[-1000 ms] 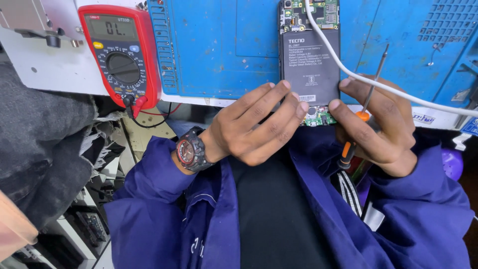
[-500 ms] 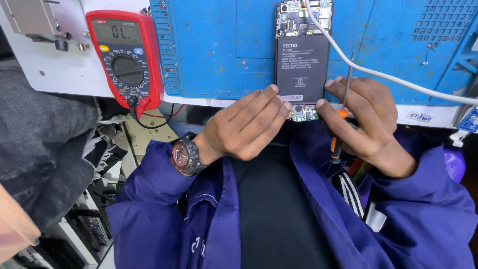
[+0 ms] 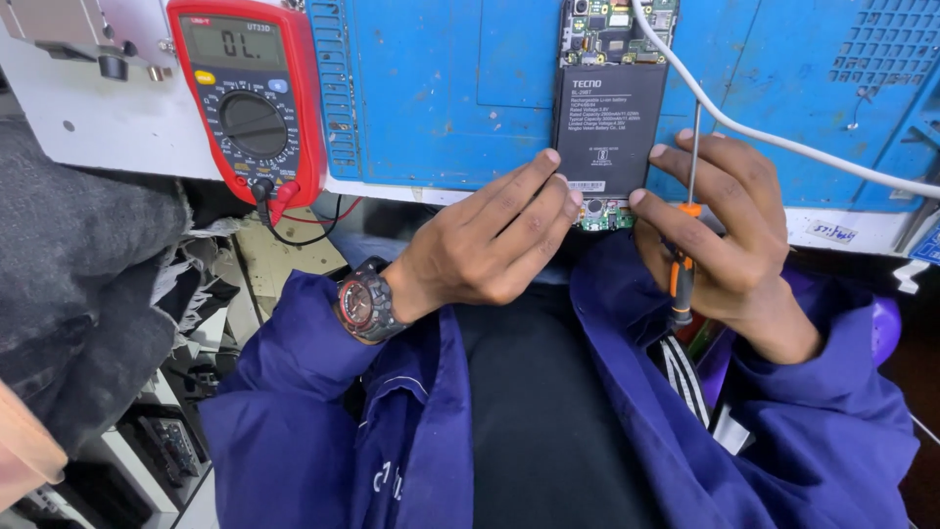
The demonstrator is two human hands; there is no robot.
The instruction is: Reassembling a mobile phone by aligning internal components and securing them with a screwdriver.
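An opened phone (image 3: 609, 108) with its black battery and green circuit board exposed lies on a blue work mat (image 3: 450, 88). My left hand (image 3: 494, 240) rests its fingertips on the phone's lower left edge, a dark wristwatch (image 3: 364, 302) on the wrist. My right hand (image 3: 729, 235) touches the phone's lower right edge and grips an orange-handled screwdriver (image 3: 682, 264), its thin metal shaft pointing up along the phone's right side.
A red multimeter (image 3: 250, 103) with red and black leads stands at the left of the mat. A white cable (image 3: 774, 137) runs from the phone's top across the mat to the right. Grey cloth and cluttered shelves sit at the lower left.
Both hands and the phone have shifted slightly leftwards and upwards in view. The screwdriver shaft has swung from tilted to nearly upright beside the phone.
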